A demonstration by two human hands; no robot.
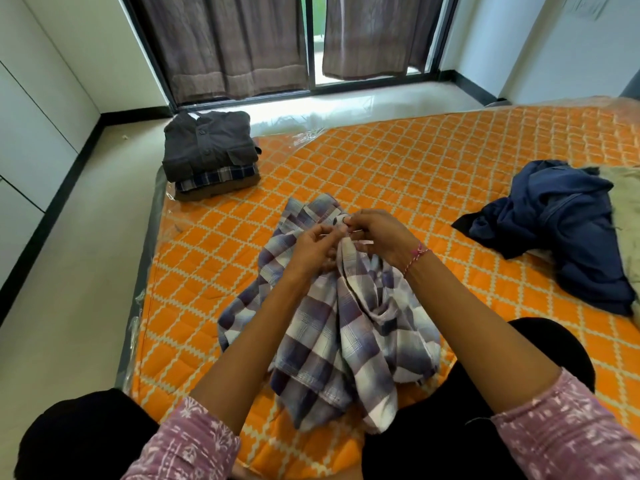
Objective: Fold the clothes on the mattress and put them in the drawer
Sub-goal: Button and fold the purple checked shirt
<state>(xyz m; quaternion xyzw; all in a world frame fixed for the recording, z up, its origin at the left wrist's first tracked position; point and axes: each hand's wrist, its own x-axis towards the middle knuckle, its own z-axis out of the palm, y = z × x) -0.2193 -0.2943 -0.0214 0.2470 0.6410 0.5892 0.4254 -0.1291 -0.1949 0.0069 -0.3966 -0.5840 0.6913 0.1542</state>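
A purple-and-white plaid shirt [332, 327] lies crumpled on the orange quilted mattress [433, 161], right in front of me. My left hand [313, 245] and my right hand [377, 233] meet at the shirt's collar end, and each pinches the cloth near the top of the front opening. A stack of three folded garments [211, 154], dark grey on top, sits at the mattress's far left corner. At the right edge a dark blue garment [561, 220] lies in a loose heap beside a pale beige cloth [623, 202].
Bare floor [76, 271] runs along the mattress's left side. White cabinet fronts [31, 109] line the left wall. Brown curtains [225, 46] hang over a glass door beyond the mattress. My knees in black trousers rest at the near edge.
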